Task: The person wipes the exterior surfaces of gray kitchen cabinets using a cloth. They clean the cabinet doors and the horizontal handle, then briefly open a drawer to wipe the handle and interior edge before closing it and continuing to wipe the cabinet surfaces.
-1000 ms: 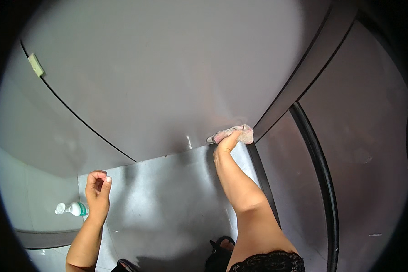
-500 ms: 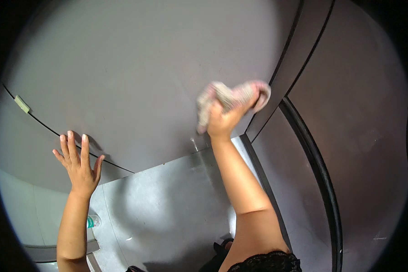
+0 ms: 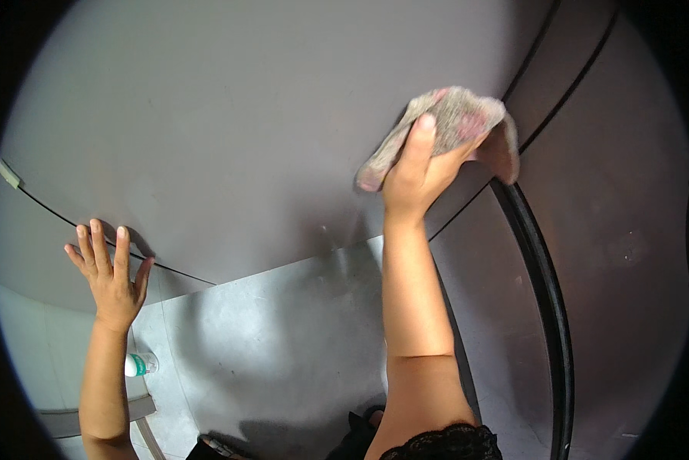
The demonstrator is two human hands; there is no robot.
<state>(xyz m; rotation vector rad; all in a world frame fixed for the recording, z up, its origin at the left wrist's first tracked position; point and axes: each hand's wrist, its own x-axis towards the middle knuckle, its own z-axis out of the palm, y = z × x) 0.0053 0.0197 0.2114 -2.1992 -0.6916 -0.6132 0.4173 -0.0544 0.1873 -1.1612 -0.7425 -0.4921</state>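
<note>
A greyish cleaning cloth with pink patches (image 3: pixel 459 113) is bunched in my right hand (image 3: pixel 425 180), the thumb pressed over it and the other fingers hidden partly behind it. The cloth lies against the large grey panel (image 3: pixel 260 130), near its right-hand edge. Over on the left, my left hand (image 3: pixel 113 280) rests with spread fingers on the same surface, across a thin dark seam. Nothing is held in it.
To the right stands a brownish-grey panel (image 3: pixel 620 153) with a curved black strip (image 3: pixel 540 307) on it. A light clip-like piece (image 3: pixel 9 173) sits on the seam at far left. Pale floor (image 3: pixel 268 353) lies below, with a white-and-green bottle (image 3: pixel 141 364) by my left forearm.
My right hand has moved up and to the right with the cloth, which now appears more spread out. The view has shifted slightly; my left hand stays spread on the panel.
</note>
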